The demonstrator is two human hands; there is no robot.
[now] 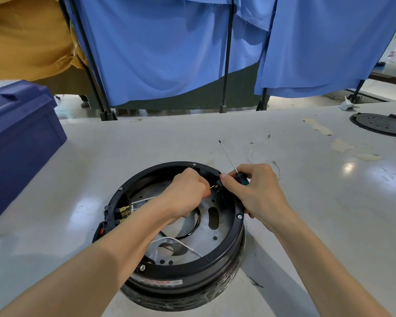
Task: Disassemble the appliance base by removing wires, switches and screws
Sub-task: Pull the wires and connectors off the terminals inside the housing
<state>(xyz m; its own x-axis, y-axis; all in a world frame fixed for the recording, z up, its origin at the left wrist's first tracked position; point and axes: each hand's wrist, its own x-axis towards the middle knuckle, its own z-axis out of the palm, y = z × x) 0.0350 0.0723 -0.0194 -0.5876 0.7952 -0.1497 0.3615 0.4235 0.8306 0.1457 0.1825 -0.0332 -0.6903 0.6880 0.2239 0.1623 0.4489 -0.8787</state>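
The appliance base (215,268) is sitting open side up near the front edge of the bench (101,156), roughly midway along it, and the job is looking partly done. Two loose white wires are lying on the bench beyond the base, a longer one (249,152) and a short one (279,169), which suggests some wiring is already out. A round black cover plate (380,124) is resting by the far right edge. Plenty is remaining, by my reading: four rim screws are sitting in place, at the far side (194,164), the left (120,188), the right (239,216) and the near side (142,268). One terminal block (124,210) on the base's left wall is carrying brass tabs with white leads attached, and an orange switch (102,229) is showing just below it. One black cable loop (196,227) and one white lead (176,242) are lying inside the base. The left hand (185,193) is reaching into the base with its fingers curled, pinching a brass connector (212,187) at the far right inner wall. The right hand (256,191) is gripping the single screwdriver (242,179) by its handle, with the thumb pressing on the rim there. The shaft is pointing away toward the far edge and is touching no screw. One blue box (16,133) is standing at the left edge.
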